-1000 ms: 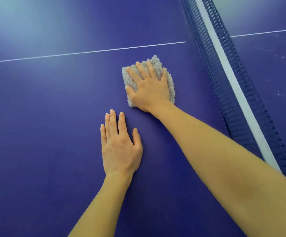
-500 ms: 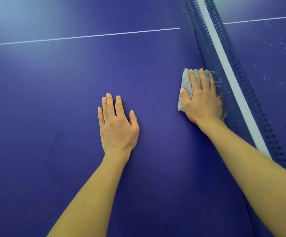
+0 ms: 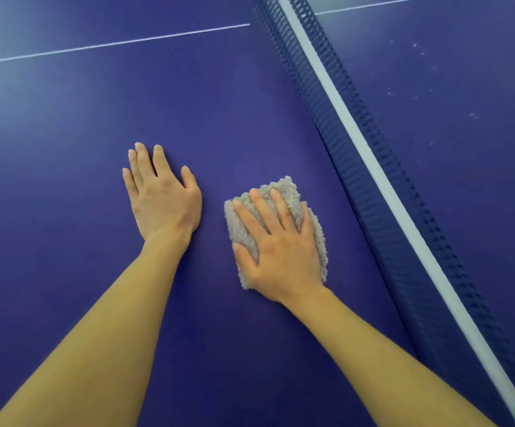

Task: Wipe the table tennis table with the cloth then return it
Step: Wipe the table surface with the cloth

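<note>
Half-seen: a covered cloth, a bench running off every edge

The right hand [image 3: 281, 251] lies flat over the grey cloth [image 3: 288, 189], so the cloth's middle is covered and only its fringe shows round the fingers; how it is folded I cannot tell. The left hand [image 3: 164, 204] lies palm down, its underside hidden against the bench [image 3: 65, 134]. Both forearms are cut off at the bottom edge. The net [image 3: 373, 167] leaves the view at the top and at the lower right corner, its mesh smeared to a blur. The white line [image 3: 111, 44] runs out at the left edge. Pale specks [image 3: 473, 115] beyond the net are too small to identify.
</note>
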